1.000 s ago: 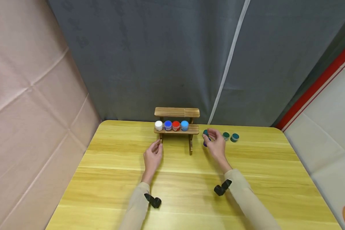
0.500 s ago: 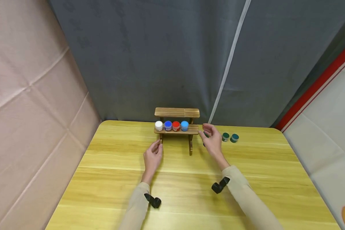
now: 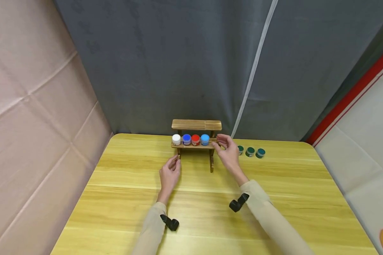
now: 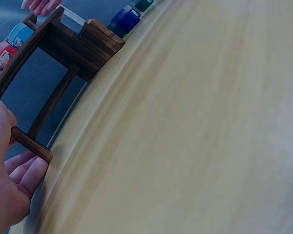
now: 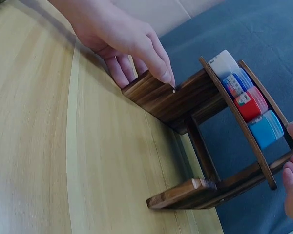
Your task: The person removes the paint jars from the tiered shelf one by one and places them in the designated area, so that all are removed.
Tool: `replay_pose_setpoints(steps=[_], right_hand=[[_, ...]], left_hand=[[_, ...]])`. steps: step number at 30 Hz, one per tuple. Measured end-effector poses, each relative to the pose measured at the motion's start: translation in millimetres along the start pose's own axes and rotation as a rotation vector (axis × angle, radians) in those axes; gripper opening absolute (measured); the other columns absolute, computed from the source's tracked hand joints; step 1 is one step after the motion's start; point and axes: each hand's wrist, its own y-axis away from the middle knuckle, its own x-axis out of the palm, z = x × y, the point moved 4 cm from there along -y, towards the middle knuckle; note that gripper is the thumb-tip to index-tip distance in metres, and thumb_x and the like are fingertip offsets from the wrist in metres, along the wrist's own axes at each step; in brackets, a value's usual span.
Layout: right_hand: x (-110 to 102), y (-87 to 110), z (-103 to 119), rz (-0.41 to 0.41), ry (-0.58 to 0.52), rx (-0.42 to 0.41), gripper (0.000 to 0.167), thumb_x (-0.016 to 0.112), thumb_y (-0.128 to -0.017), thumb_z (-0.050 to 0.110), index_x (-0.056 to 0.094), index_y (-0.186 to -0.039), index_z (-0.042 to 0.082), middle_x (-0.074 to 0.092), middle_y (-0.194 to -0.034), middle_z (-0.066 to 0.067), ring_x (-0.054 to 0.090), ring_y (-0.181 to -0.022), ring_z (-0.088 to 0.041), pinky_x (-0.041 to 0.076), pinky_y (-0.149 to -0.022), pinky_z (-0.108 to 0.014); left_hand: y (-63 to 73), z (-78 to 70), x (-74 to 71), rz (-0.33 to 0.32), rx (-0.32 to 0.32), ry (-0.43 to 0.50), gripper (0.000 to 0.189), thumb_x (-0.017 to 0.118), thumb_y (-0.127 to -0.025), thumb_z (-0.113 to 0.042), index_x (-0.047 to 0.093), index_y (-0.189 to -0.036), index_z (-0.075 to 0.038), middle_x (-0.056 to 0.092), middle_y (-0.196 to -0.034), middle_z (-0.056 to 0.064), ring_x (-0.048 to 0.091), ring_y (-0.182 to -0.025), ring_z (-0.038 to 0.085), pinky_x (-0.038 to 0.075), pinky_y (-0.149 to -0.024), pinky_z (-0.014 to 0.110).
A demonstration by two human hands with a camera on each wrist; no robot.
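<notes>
Pinching the rack [image 5: 188, 103] on a wood-grain table [image 3: 204, 216] before grey cloth [image 3: 166, 71] is the left hand [image 3: 169, 173]; right hand [image 3: 228, 153], grip unclear.

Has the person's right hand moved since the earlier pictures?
Yes; in the head view, the right hand has moved left, closer to the wooden rack.

Even, soft light; faint shadows on table [image 3: 115, 212], pale sheen toward its near side; wrist views bluish, softer.
</notes>
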Motion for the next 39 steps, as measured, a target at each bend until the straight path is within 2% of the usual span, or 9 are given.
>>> replay_pose_setpoints(steps=[8,15,30,39], right_hand=[[13.0,-0.3,7.5,0.016,-0.037,-0.043,0.041,0.077,-0.094,-0.001,0.062,-0.131,-0.010,0.066,-0.131,-0.031,0.065,-0.125,-0.044,0.056,-0.114,-0.052],[21.5,-2.4,3.7,0.033,-0.040,-0.038,0.041,0.075,-0.095,0.000,0.061,-0.133,-0.010,0.064,-0.134,-0.032,0.063,-0.128,-0.044,0.054,-0.117,-0.052],[35.4,-8.6,1.4,0.040,0.044,-0.018,0.044,0.079,-0.094,0.004,0.063,-0.134,-0.006,0.067,-0.134,-0.024,0.066,-0.126,-0.038,0.057,-0.115,-0.046],[36.4,-11.9,1.6,0.027,0.067,-0.019,0.042,0.080,-0.092,0.002,0.065,-0.132,-0.004,0.068,-0.133,-0.026,0.068,-0.125,-0.039,0.059,-0.112,-0.047]], left_hand=[[-0.2,-0.8,0.6,-0.006,0.012,0.000,0.030,0.071,-0.100,-0.009,0.074,-0.129,-0.003,0.075,-0.122,0.026,0.076,-0.110,0.041,0.067,-0.091,0.033],[-0.5,-0.2,0.7,-0.015,0.002,-0.015,0.029,0.072,-0.100,-0.009,0.074,-0.128,-0.004,0.075,-0.123,0.024,0.077,-0.109,0.040,0.067,-0.090,0.032],[0.2,-0.7,0.7,-0.011,0.002,0.001,0.029,0.071,-0.100,-0.007,0.074,-0.129,-0.004,0.075,-0.123,0.024,0.076,-0.111,0.040,0.066,-0.092,0.032],[-1.2,0.5,0.9,-0.013,0.014,0.005,0.029,0.071,-0.100,-0.008,0.074,-0.129,-0.005,0.075,-0.124,0.024,0.077,-0.111,0.040,0.066,-0.091,0.034]])
